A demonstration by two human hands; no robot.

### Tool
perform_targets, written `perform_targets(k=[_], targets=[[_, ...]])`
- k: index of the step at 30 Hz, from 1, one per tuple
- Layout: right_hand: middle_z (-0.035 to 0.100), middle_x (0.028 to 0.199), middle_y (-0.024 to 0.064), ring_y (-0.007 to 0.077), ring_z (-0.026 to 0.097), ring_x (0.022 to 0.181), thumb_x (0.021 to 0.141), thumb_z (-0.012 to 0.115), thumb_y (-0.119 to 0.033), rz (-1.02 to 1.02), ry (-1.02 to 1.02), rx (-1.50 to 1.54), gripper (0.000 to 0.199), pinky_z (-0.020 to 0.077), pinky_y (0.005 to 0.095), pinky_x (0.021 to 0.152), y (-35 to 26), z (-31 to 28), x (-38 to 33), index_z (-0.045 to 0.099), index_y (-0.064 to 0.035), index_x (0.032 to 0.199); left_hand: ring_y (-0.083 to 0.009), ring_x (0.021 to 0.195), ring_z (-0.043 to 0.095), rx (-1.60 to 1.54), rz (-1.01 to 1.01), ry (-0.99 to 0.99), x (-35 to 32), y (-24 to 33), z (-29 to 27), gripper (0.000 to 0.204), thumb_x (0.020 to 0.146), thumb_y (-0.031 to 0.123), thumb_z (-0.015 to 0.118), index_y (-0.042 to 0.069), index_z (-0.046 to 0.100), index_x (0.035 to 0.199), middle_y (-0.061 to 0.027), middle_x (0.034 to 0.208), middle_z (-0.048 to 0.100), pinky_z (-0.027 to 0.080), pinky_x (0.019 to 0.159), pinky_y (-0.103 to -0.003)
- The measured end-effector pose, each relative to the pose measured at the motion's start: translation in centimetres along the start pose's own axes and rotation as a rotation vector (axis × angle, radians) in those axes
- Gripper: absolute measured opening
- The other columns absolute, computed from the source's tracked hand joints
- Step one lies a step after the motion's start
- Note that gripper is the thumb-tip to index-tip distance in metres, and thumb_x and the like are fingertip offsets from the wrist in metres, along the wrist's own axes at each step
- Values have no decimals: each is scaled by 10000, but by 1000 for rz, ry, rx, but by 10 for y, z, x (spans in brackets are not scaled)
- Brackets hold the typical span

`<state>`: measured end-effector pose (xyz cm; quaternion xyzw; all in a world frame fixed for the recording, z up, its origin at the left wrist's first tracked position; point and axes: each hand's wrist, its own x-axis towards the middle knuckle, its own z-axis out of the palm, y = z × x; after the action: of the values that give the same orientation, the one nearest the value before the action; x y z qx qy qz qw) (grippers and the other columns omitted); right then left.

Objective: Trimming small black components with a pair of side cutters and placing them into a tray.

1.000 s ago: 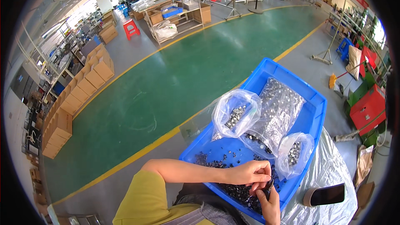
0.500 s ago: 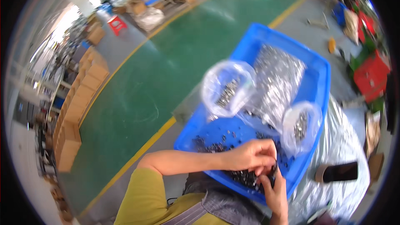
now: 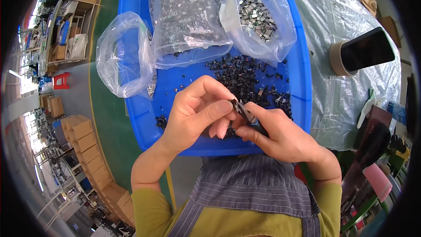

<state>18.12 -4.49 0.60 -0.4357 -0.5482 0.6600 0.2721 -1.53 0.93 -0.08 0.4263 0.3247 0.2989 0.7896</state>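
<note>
Above the near part of a blue plastic tray (image 3: 305, 105) my hands meet. My left hand (image 3: 193, 113) pinches a small black part (image 3: 235, 103) between thumb and forefinger, its other fingers curled loosely beneath. A pair of pliers or cutters (image 3: 247, 114) is gripped in my right hand (image 3: 283, 132), with the jaws at the small part. Most of the handles is hidden by my right fingers. Many loose black parts (image 3: 245, 77) lie on the tray floor beyond my hands, and a few more (image 3: 161, 121) lie by its left wall.
Inside the tray stand an open clear bag (image 3: 125, 57), a large full zip bag (image 3: 188, 13) and another open bag (image 3: 280, 35) of small metal pieces. To the right, a phone (image 3: 368, 52) leans on a beige holder (image 3: 337, 59) upon silvery sheeting (image 3: 326, 105). Cardboard bins (image 3: 94, 149) line the left.
My view has swung round, so the tray now lies straight ahead and upright in the picture. Both hands remain together over it, and the pliers now show clearly in my right hand.
</note>
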Motion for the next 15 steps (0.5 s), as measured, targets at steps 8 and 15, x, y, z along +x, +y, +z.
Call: perform_targets(k=[8,15], targets=[[611,873,233,436,591,838,900,569,-100,8,-9,10,176,461,443,673,-1,0,0,470,24,977,-113,474,528,37,43,38,-5,-3,5,100,930,74,561,-4,507,965,-143,818,590,398,392,-199],[605,889,239,441,582,862,898,574,-108,-29,20,3,191,460,456,683,5,1,5,470,26,985,-77,565,574,102,37,94,-9,0,6,94,939,65,559,20,515,1009,-83,804,639,398,447,-190]])
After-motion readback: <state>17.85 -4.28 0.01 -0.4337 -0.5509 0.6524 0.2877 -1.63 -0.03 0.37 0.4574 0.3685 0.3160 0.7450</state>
